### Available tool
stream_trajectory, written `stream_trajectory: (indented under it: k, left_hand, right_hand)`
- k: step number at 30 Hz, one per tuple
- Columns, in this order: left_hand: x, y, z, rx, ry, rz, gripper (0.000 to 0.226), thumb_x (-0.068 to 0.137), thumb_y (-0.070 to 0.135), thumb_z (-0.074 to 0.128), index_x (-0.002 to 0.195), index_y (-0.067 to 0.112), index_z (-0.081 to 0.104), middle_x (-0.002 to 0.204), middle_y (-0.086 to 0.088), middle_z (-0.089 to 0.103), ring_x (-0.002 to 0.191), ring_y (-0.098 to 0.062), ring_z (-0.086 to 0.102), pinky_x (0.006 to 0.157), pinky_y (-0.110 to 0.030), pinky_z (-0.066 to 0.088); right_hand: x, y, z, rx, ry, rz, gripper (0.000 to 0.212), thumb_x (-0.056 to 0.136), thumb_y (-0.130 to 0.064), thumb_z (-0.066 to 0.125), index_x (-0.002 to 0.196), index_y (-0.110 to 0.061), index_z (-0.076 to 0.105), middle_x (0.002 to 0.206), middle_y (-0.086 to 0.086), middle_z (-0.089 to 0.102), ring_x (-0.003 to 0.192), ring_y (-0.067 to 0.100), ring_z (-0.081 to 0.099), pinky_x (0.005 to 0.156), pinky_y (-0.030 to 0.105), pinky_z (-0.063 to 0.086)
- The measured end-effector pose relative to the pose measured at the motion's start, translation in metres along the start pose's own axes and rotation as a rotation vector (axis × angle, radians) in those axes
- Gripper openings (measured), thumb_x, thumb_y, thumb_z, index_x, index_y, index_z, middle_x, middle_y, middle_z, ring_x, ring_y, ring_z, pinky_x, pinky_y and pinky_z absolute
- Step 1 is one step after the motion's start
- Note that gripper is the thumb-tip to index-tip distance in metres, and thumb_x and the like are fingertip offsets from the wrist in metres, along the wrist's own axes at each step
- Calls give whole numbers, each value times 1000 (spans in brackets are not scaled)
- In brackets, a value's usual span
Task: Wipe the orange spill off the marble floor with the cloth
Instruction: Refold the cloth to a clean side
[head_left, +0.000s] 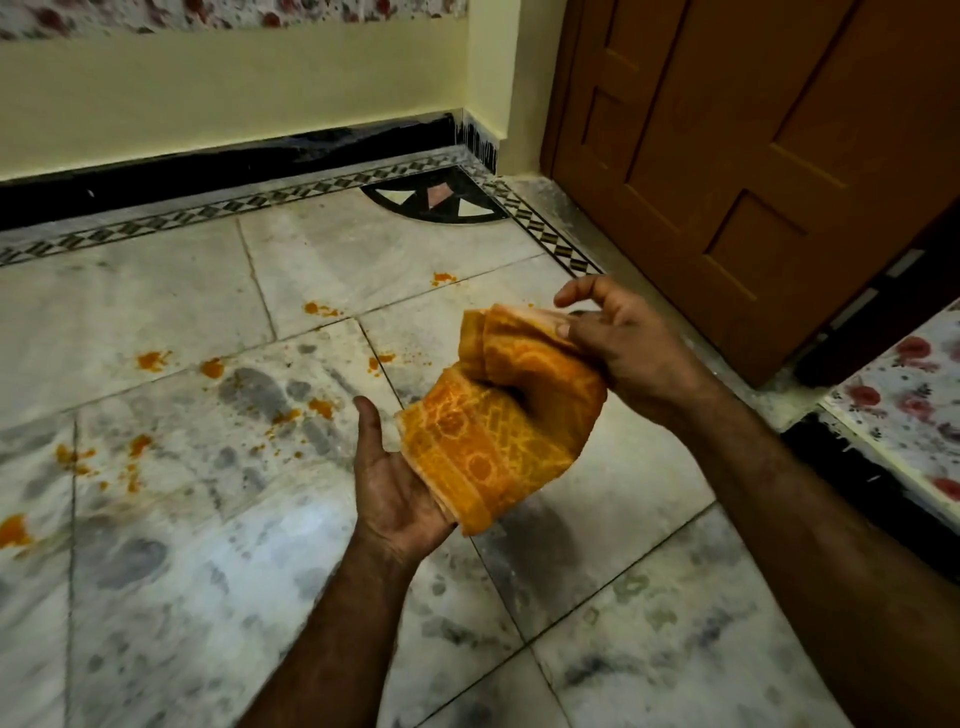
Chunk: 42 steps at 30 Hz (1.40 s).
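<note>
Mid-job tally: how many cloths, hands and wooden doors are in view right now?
cloth: 1
hands: 2 (left hand, right hand)
wooden door: 1
Total: 4

The grey-veined white marble floor (337, 249) lies open to the left and toward the viewer, its scattered orange spill blotches (153, 359) flat and reachable from above. A pale yellow wall with black skirting (234, 93) closes the far side; a brown panelled wooden door (753, 156) and a floral-patterned white surface (904, 410) bound the right.
</note>
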<state>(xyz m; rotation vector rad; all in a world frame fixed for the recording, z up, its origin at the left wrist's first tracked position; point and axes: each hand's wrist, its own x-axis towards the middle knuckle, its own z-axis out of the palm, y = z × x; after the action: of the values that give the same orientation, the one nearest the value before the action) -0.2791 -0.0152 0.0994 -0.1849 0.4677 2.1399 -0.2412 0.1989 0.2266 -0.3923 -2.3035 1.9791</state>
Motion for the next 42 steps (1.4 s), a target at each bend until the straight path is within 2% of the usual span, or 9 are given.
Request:
stream_trajectory:
  k: [8,11,19,23,24,27,31,37,42]
  left_hand:
    - [-12,27,-9,253,-195,-244,80,88,57,66,147,7,47,152,-26,42,142,-46,38,115,-63,30]
    - [-11,36,-10,245,-273,-194,76,97,40,61,154,2,28,155,-28,34,146,-44,30,119,-59,21]
    - [2,35,51,895,-169,91,90,59,34,95,134,11,52,127,-11,68,118,-32,64,92,-41,54]
    - [4,25,70,1071,-218,149,64,65,16,87,124,29,66,120,-11,72,107,-32,68,80,-55,58]
    - [3,22,73,1081,-221,153,57,68,10,86,119,28,69,117,-13,73,104,-34,68,80,-61,57]
    - [-2,10,80,969,-196,152,52,70,-9,79,113,19,71,112,-7,76,102,-27,72,74,-38,61]
    - [-6,-1,86,841,-176,174,45,72,-9,69,105,20,76,113,-8,76,105,-29,72,80,-37,60]
    - [-7,1,86,771,-107,203,36,73,-11,69,100,11,77,105,-14,77,97,-31,74,75,-37,61]
    - [1,8,73,814,44,153,66,65,-8,79,127,-1,59,114,-20,73,105,-38,70,80,-44,60]
  right_hand:
    - [-5,-56,-8,146,52,-201,32,92,12,43,78,-9,62,64,-7,64,58,5,57,53,18,46]
    - [-9,-68,-5,173,-5,-230,32,91,13,42,78,-7,63,62,-5,67,57,5,59,53,18,49]
    - [-15,-77,-1,183,-144,-253,32,91,13,40,77,-7,62,61,-5,65,53,4,56,50,17,47]
    - [-11,-77,-1,232,-104,-262,28,90,12,46,81,-8,63,66,-3,65,58,6,58,54,19,49]
    - [-9,-76,-3,266,-64,-248,27,89,12,47,81,-9,63,66,-2,64,58,7,56,53,20,49]
    - [0,-66,-9,338,88,-151,25,89,11,50,83,-9,64,63,1,60,53,10,52,50,21,46]
    - [7,-37,-22,476,179,103,18,94,-4,58,112,-4,63,91,13,65,76,22,66,65,33,60]
    - [-28,24,-17,586,-48,555,71,93,-62,51,134,-4,54,116,20,71,107,35,70,93,51,56]
    - [-53,42,-8,531,-45,478,29,99,-35,54,116,-17,68,122,21,69,107,35,66,103,60,44]
